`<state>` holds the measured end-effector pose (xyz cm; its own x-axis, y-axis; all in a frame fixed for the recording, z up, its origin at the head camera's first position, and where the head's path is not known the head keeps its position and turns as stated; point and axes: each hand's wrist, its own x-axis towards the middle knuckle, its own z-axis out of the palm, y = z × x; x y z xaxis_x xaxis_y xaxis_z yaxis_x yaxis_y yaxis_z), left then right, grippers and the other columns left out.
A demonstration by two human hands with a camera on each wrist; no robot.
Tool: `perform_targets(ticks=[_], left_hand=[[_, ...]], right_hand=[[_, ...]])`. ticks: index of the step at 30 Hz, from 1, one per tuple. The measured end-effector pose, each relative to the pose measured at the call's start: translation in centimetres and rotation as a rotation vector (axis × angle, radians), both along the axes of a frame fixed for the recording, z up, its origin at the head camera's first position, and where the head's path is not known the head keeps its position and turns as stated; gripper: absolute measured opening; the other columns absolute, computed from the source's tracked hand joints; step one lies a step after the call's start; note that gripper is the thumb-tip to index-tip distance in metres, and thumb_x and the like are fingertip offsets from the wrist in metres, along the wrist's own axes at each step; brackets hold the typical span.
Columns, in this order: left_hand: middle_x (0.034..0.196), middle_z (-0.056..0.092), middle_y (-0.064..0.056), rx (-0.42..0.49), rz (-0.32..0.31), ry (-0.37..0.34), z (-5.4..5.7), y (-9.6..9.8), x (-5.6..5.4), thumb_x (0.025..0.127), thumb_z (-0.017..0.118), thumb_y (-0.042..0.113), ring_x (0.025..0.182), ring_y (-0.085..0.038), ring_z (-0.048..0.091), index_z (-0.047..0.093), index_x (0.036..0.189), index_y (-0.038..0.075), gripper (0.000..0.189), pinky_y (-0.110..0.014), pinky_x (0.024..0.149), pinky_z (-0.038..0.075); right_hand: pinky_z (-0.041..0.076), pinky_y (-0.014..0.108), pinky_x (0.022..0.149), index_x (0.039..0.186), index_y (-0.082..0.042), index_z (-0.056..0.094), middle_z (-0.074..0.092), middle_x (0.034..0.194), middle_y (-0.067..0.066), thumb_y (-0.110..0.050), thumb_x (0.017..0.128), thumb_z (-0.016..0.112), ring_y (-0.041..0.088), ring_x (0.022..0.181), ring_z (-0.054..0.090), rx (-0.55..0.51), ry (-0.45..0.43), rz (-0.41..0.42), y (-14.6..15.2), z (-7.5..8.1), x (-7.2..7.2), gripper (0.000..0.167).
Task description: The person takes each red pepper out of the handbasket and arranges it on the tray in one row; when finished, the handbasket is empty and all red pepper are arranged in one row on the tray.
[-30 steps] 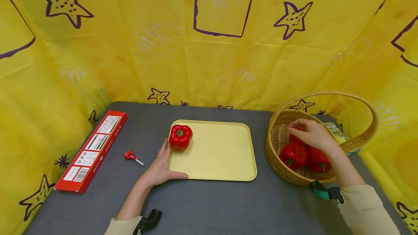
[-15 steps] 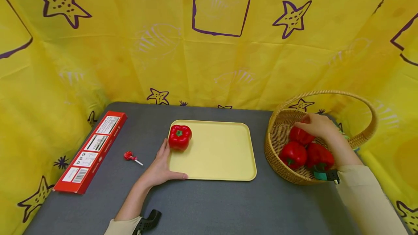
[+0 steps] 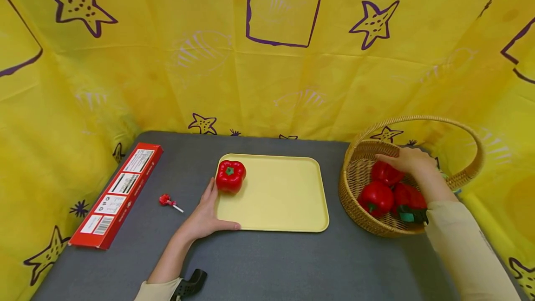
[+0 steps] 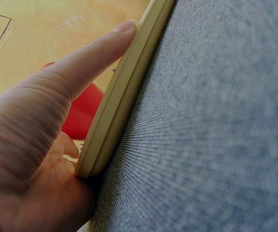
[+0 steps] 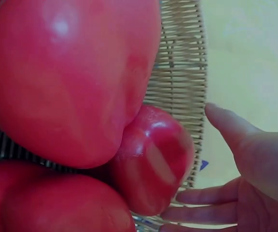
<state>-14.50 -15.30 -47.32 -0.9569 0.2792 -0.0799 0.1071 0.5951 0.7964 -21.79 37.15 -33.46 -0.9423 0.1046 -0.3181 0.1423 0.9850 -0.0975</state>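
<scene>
A yellow tray (image 3: pixel 276 194) lies mid-table with one red bell pepper (image 3: pixel 231 177) at its left end. My left hand (image 3: pixel 205 215) rests at the tray's near left corner, fingers along the left side and thumb extended at the front edge; the left wrist view shows that thumb (image 4: pixel 100 53) straight against the rim. At the right, my right hand (image 3: pixel 411 160) reaches into a wicker basket (image 3: pixel 349 199), over the farthest red bell pepper (image 3: pixel 383 173). In the right wrist view, its fingers (image 5: pixel 206 212) are stretched beside that pepper (image 5: pixel 153 159), thumb spread apart.
Two more red bell peppers (image 3: pixel 376 199) sit nearer in the basket, under its tall arched handle (image 3: pixel 418 119). Left of the tray lie a lollipop (image 3: pixel 167 200) and a long red box (image 3: pixel 117 194). A yellow patterned cloth (image 3: pixel 267 82) hangs behind the grey table (image 3: pixel 267 264).
My right hand has moved right and lower into the basket, onto the far side of the farthest pepper. The left hand stays at the tray.
</scene>
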Motion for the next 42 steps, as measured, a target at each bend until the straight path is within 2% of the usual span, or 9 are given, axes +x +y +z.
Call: perform_targets(ticks=[3, 10, 14, 21, 30, 36, 42], left_hand=[[0.160, -0.008, -0.020, 0.001, 0.003, -0.002, 0.1, 0.1, 0.0, 0.062, 0.089, 0.046, 0.144, -0.045, 0.003, 0.000, 0.157, 0.007, 0.135, -0.066, 0.108, 0.021], [0.160, -0.008, -0.020, -0.004, 0.007, -0.016, 0.2, 0.3, 0.0, 0.063, 0.089, 0.046, 0.144, -0.045, 0.004, 0.000, 0.157, 0.007, 0.135, -0.066, 0.108, 0.021], [0.160, -0.008, -0.020, -0.001, 0.006, -0.013, 0.1, 0.3, 0.0, 0.063, 0.089, 0.046, 0.144, -0.045, 0.004, 0.000, 0.157, 0.008, 0.135, -0.066, 0.108, 0.022], [0.161, -0.008, -0.019, -0.006, 0.005, -0.023, 0.1, 0.3, -0.1, 0.063, 0.089, 0.046, 0.144, -0.044, 0.004, 0.000, 0.157, 0.008, 0.135, -0.066, 0.107, 0.022], [0.160, -0.008, -0.019, -0.004, 0.005, -0.024, 0.1, 0.2, -0.1, 0.063, 0.089, 0.046, 0.144, -0.045, 0.004, -0.001, 0.157, 0.008, 0.135, -0.066, 0.107, 0.021], [0.160, -0.008, -0.020, -0.002, 0.006, -0.019, 0.2, 0.2, 0.0, 0.063, 0.089, 0.046, 0.144, -0.045, 0.004, -0.001, 0.157, 0.008, 0.135, -0.066, 0.107, 0.021], [0.160, -0.008, -0.019, -0.004, 0.006, -0.021, 0.1, 0.1, 0.0, 0.063, 0.089, 0.046, 0.144, -0.045, 0.004, -0.002, 0.157, 0.009, 0.135, -0.067, 0.107, 0.022]], right_hand=[[0.035, 0.075, 0.083, 0.144, 0.014, 0.024, 0.029, 0.134, 0.049, -0.079, 0.088, 0.028, 0.070, 0.115, 0.034, 0.008, -0.047, -0.013, 0.1, -0.1, -0.2, 0.109], [0.043, 0.067, 0.080, 0.135, 0.021, 0.035, 0.030, 0.130, 0.052, -0.081, 0.087, 0.022, 0.066, 0.109, 0.044, 0.043, -0.143, -0.019, 0.4, -0.4, -0.5, 0.114], [0.042, 0.067, 0.083, 0.134, 0.023, 0.035, 0.030, 0.129, 0.054, -0.079, 0.089, 0.020, 0.067, 0.110, 0.043, 0.053, -0.169, -0.014, 0.4, -0.6, -0.7, 0.113], [0.039, 0.066, 0.090, 0.132, 0.026, 0.034, 0.038, 0.126, 0.051, -0.074, 0.092, 0.023, 0.064, 0.112, 0.044, 0.054, -0.159, 0.027, 0.6, -0.9, -0.8, 0.108], [0.045, 0.057, 0.085, 0.128, 0.026, 0.037, 0.046, 0.119, 0.048, -0.073, 0.091, 0.035, 0.057, 0.106, 0.052, -0.024, -0.143, 0.004, 0.9, -1.0, -0.8, 0.106], [0.042, 0.061, 0.091, 0.136, 0.025, 0.028, 0.039, 0.128, 0.048, -0.071, 0.089, 0.043, 0.061, 0.114, 0.044, -0.088, -0.108, 0.012, 0.9, -1.2, -0.7, 0.107], [0.040, 0.064, 0.092, 0.134, 0.020, 0.039, 0.040, 0.130, 0.046, -0.064, 0.089, 0.052, 0.063, 0.116, 0.040, -0.133, -0.044, 0.067, 0.5, -1.2, -0.5, 0.096]])
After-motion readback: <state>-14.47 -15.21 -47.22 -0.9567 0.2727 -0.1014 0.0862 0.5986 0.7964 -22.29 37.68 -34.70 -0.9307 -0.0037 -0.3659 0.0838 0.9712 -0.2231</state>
